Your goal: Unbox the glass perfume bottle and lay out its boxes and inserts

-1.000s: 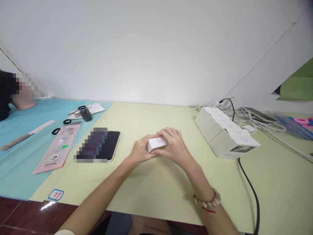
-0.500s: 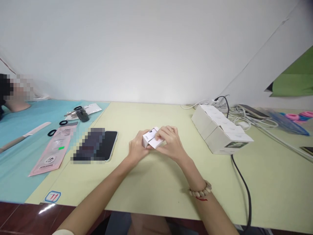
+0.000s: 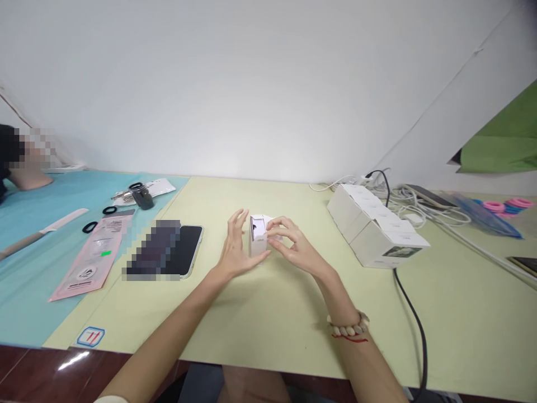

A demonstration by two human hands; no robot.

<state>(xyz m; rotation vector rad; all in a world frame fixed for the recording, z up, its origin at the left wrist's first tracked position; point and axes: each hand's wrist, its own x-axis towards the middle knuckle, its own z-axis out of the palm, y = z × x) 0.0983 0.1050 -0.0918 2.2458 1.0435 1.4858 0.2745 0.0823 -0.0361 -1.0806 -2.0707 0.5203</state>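
Observation:
A small white cardboard box (image 3: 259, 235) is held up on end above the pale green table mat (image 3: 268, 313), its open end with a dark inside facing me. My left hand (image 3: 235, 246) supports it from the left with the thumb under it, the fingers spread upward. My right hand (image 3: 291, 243), with a bead bracelet on the wrist, pinches the box's right side and top flap with its fingertips.
A row of white boxes (image 3: 373, 224) lies right of my hands, with a black cable (image 3: 413, 324) and white cords behind. A phone (image 3: 184, 249) lies to the left. On the blue cloth (image 3: 37, 268) are a pink packet (image 3: 90, 257), black rings, a knife, a dark jar. Another person sits far left.
The box went from lying closed between both hands to standing on end with its flap open. My left fingers have spread apart.

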